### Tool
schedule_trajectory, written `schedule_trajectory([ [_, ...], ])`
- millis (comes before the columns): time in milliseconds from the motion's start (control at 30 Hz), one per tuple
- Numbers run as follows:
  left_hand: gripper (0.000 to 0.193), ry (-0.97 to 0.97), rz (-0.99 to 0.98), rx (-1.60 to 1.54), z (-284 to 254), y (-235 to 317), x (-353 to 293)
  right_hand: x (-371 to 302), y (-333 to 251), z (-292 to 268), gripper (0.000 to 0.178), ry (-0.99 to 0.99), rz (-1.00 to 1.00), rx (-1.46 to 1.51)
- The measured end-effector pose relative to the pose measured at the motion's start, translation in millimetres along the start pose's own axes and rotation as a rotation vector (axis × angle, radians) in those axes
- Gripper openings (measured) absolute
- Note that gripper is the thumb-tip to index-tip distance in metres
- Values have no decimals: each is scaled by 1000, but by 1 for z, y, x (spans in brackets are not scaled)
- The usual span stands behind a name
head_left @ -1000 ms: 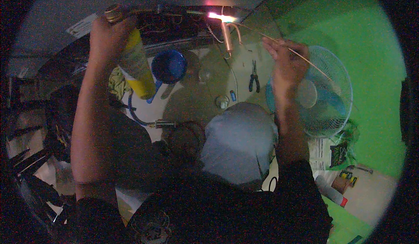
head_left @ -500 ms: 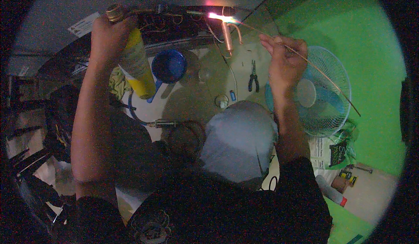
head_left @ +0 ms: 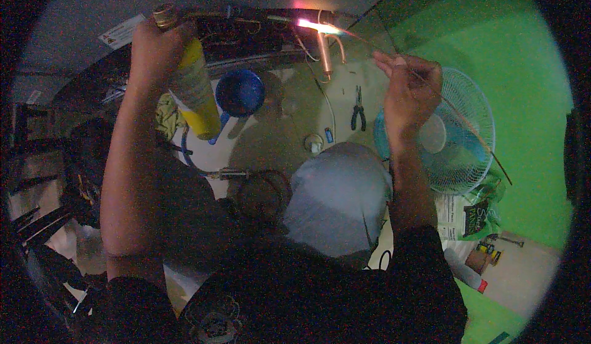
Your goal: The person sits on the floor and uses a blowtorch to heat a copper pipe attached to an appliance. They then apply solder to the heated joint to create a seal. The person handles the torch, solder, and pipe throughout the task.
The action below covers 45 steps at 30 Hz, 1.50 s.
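My left hand is wrapped round the top of a yellow gas torch cylinder, which tilts with its base toward me. From its brass head the torch tube runs to the right, and a bright flame plays on a copper fitting. Below the flame hangs a thick copper cylinder with thin copper pipes bent off it. Pinched in my right hand is a long thin brazing rod. Its far tip points into the flame's right end; whether it touches the copper is lost in the glare.
On the floor lie a blue dipper, black pliers, a small blue item, a round container and a hose with a metal fitting. A white-guarded fan stands right, beside a green wall. A dark appliance spans the back.
My right hand has shifted slightly right, and the rod's tip has drawn back a little from the flame's centre. The torch stays nearly in place, its flame still on the copper.
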State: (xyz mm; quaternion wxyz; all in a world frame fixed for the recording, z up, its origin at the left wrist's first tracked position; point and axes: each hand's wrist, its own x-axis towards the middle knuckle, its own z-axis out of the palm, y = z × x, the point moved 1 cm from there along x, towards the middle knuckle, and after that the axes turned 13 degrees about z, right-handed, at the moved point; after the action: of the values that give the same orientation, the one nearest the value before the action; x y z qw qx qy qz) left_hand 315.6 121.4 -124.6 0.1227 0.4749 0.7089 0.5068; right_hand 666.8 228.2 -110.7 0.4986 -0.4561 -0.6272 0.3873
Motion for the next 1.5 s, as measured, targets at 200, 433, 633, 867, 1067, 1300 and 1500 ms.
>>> schedule_trajectory([
  [200,24,-36,22,36,-2,7,-1,-3,-5,2,12,-11,46,47],
  [433,27,-37,-5,79,-1,6,-1,-1,-8,5,12,-6,-1,92],
  [633,27,10,-38,26,0,7,-3,-6,-8,7,14,-36,-90,-81],
  [867,25,-9,-7,80,-2,5,0,-13,-14,8,14,-92,-166,-171],
  [1067,23,-38,4,-36,-8,9,-3,-20,-22,0,13,-36,-33,-71],
  [1300,27,-57,200,-61,-7,-17,11,-6,-31,7,12,-56,39,-48],
  [1500,30,-153,17,127,8,-41,22,-13,-72,3,11,-37,-219,-313],
])
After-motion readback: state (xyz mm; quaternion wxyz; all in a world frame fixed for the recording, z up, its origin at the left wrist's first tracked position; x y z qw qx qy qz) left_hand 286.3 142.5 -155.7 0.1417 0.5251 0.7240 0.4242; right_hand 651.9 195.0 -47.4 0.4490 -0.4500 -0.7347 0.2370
